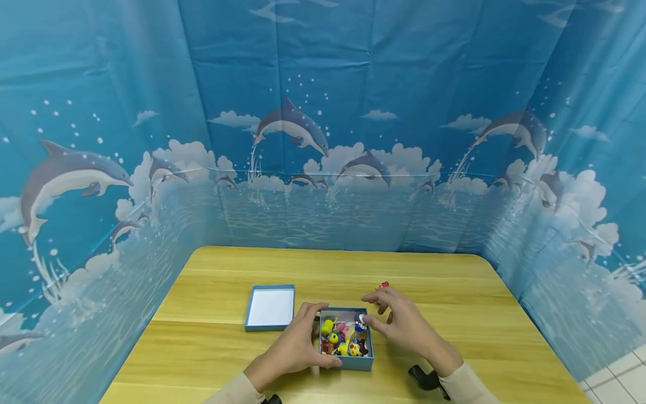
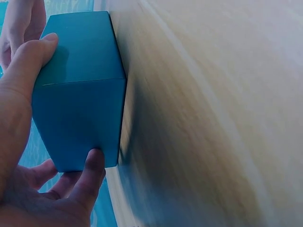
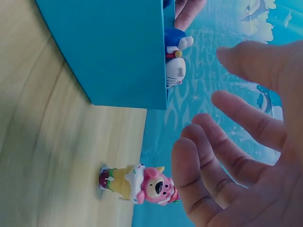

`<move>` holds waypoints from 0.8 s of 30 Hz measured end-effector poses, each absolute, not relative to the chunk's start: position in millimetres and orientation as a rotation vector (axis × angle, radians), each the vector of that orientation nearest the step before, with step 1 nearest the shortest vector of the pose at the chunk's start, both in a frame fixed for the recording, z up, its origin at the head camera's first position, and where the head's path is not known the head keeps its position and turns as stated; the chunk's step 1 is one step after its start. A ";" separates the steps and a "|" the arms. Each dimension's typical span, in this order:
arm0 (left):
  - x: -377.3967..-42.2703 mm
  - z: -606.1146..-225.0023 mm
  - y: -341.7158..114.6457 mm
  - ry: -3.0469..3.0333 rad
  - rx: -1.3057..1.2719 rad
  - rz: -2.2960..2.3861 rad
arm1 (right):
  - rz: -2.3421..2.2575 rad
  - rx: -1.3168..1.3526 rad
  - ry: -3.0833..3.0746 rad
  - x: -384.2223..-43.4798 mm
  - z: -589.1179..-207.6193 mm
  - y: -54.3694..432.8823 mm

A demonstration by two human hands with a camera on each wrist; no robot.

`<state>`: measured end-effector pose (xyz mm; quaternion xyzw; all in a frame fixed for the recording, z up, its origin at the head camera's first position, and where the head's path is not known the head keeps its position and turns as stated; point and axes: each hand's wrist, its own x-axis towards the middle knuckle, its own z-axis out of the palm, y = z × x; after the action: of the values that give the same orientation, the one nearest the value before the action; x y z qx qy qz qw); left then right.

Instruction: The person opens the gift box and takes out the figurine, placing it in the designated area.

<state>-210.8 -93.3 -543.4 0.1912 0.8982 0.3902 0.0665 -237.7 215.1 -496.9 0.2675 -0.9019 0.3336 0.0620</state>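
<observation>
A blue open-topped box stands on the table, filled with several small toy figurines in yellow, pink, brown and other colours. My left hand grips the box, thumb on the near wall and fingers at the far left corner. Above the right rim hovers my right hand, fingers loosely bent and holding nothing. Just beside its thumb, a blue-and-white cat figurine pokes out of the box. A pink bear figurine stands on the table behind the right hand, partly hidden in the head view.
Left of the box lies a blue-rimmed lid with its white inside facing up. A wood-grain table carries everything. Around its back and sides hangs a blue curtain printed with dolphins.
</observation>
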 end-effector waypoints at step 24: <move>-212.0 -545.0 -94.1 2.721 0.600 1.175 | 1.131 0.873 -2.894 -243.6 -504.1 212.8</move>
<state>-212.0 -94.1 -545.0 0.1980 0.8983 0.3879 0.0588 -243.6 212.8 -504.1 0.2701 -0.8959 0.3501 -0.0428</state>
